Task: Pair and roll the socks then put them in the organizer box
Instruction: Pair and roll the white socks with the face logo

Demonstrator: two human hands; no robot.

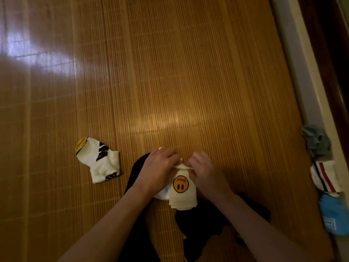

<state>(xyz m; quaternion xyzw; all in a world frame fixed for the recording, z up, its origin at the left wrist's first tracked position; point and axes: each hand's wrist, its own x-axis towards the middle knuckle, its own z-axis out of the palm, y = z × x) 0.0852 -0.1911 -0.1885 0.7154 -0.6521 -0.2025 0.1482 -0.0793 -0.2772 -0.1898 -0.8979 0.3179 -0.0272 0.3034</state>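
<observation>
Low in the frame's centre, my left hand [160, 165] and right hand [204, 172] pinched the smiley socks' [182, 191] far edge; a loose start risked the roll unravelling.

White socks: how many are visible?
3: a smiley sock held by left hand and right hand, a yellow-toed sock left of them, a striped sock far right. Others may be hidden.

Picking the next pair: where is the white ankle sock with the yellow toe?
Head view: the white ankle sock with yellow toe and black print lies on the bamboo mat, left of the left hand.
</observation>
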